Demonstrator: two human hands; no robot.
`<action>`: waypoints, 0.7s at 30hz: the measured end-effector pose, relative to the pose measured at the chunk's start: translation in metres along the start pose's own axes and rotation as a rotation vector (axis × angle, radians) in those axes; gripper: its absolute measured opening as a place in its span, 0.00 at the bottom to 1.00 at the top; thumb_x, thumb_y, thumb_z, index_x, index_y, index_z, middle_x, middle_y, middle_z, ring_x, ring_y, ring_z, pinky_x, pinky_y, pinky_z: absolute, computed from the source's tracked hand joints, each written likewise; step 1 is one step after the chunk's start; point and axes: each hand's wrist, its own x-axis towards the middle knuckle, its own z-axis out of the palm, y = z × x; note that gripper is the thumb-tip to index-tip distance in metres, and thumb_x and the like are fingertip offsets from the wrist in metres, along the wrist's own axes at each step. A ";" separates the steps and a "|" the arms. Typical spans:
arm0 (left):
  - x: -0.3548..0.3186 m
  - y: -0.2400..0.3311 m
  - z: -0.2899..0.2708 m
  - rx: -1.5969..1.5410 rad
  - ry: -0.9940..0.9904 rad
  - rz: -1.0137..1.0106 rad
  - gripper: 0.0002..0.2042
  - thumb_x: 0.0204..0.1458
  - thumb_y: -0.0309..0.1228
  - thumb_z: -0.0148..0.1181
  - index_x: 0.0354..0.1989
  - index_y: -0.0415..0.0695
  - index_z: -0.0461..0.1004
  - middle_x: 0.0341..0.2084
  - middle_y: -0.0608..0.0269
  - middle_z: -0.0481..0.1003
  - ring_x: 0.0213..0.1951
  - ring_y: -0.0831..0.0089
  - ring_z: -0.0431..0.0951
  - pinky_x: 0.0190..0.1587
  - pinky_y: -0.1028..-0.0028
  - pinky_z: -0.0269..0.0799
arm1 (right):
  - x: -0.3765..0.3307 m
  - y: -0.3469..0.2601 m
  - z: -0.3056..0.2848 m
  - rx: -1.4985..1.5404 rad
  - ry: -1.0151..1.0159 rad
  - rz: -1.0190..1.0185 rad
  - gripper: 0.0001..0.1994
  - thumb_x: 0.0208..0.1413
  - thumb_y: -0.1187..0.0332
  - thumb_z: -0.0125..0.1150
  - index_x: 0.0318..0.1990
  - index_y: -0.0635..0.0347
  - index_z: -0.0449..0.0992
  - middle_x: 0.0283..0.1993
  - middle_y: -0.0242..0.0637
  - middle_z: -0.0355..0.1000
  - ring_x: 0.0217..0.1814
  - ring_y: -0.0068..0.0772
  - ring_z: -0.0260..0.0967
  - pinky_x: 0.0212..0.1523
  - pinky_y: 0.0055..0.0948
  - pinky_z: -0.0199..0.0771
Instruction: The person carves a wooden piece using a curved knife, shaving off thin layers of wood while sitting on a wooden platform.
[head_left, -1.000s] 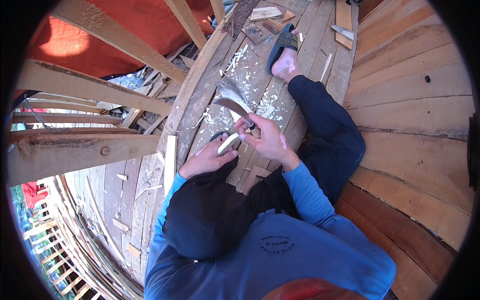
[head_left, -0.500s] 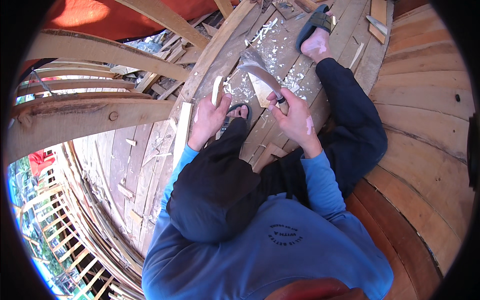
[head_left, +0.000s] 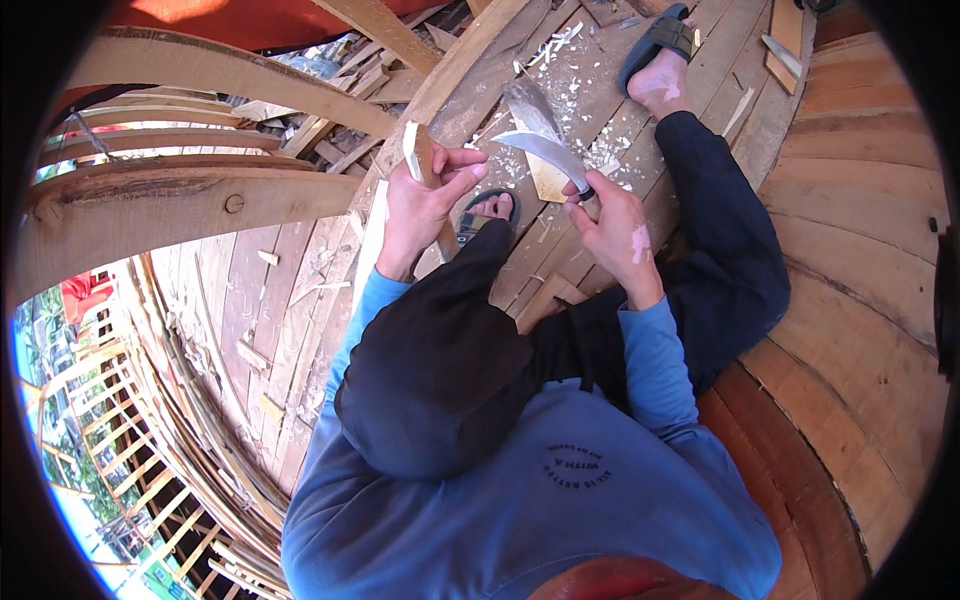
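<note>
In your left hand (head_left: 425,205) you hold a short piece of wood (head_left: 418,158), pale on its freshly cut face and brown on the side, standing almost upright with its upper end above your fingers. In your right hand (head_left: 612,225) you hold a knife (head_left: 545,152) with a broad, curved grey blade; the blade points to your left and hangs above the plank floor, apart from the wood piece. The handle of the knife is hidden inside your closed fingers.

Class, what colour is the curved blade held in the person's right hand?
Pale silvery grey metal, the curved blade shows best in the head view.
</note>
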 end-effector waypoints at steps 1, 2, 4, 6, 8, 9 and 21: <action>0.002 -0.003 0.000 -0.054 -0.014 0.002 0.16 0.56 0.17 0.65 0.32 0.45 0.60 0.41 0.48 0.82 0.49 0.69 0.81 0.49 0.71 0.78 | 0.000 0.000 0.002 -0.012 -0.011 -0.002 0.09 0.52 0.76 0.66 0.41 0.64 0.75 0.39 0.51 0.78 0.44 0.57 0.77 0.43 0.44 0.75; 0.003 -0.005 0.001 -0.053 -0.028 -0.008 0.17 0.56 0.18 0.66 0.32 0.45 0.59 0.42 0.48 0.82 0.49 0.69 0.82 0.49 0.71 0.78 | 0.000 0.000 0.004 -0.024 -0.022 -0.005 0.09 0.52 0.76 0.66 0.41 0.64 0.75 0.39 0.51 0.78 0.44 0.57 0.77 0.44 0.44 0.75; 0.005 -0.004 0.001 -0.044 -0.054 -0.025 0.17 0.55 0.18 0.67 0.32 0.45 0.59 0.42 0.47 0.82 0.49 0.68 0.82 0.50 0.71 0.79 | -0.001 0.000 0.011 -0.042 -0.012 -0.043 0.09 0.52 0.76 0.66 0.40 0.64 0.75 0.39 0.51 0.78 0.44 0.57 0.77 0.43 0.45 0.75; 0.005 0.001 0.005 0.035 -0.032 -0.023 0.19 0.53 0.20 0.70 0.31 0.45 0.59 0.39 0.47 0.82 0.45 0.69 0.83 0.47 0.72 0.79 | -0.002 0.000 0.017 -0.057 -0.003 -0.070 0.09 0.52 0.77 0.66 0.40 0.64 0.74 0.39 0.51 0.77 0.44 0.57 0.76 0.43 0.46 0.74; 0.008 -0.001 0.005 0.097 -0.004 -0.027 0.19 0.52 0.21 0.71 0.30 0.44 0.59 0.37 0.49 0.82 0.43 0.71 0.83 0.45 0.72 0.79 | -0.005 -0.001 0.023 -0.061 -0.009 -0.072 0.09 0.53 0.77 0.65 0.40 0.64 0.74 0.39 0.51 0.77 0.44 0.58 0.76 0.43 0.47 0.73; 0.008 -0.003 0.003 0.175 0.007 -0.026 0.20 0.52 0.22 0.72 0.28 0.44 0.60 0.34 0.52 0.82 0.41 0.73 0.82 0.42 0.74 0.78 | -0.007 -0.002 0.026 -0.069 0.008 -0.115 0.09 0.53 0.78 0.65 0.41 0.64 0.74 0.38 0.51 0.76 0.43 0.59 0.75 0.42 0.48 0.73; 0.015 0.003 -0.019 0.079 0.058 -0.106 0.16 0.55 0.22 0.69 0.29 0.43 0.62 0.25 0.59 0.78 0.32 0.71 0.83 0.36 0.73 0.79 | -0.010 -0.005 0.026 0.001 0.108 -0.140 0.10 0.52 0.76 0.68 0.41 0.63 0.76 0.35 0.47 0.77 0.38 0.51 0.77 0.41 0.40 0.74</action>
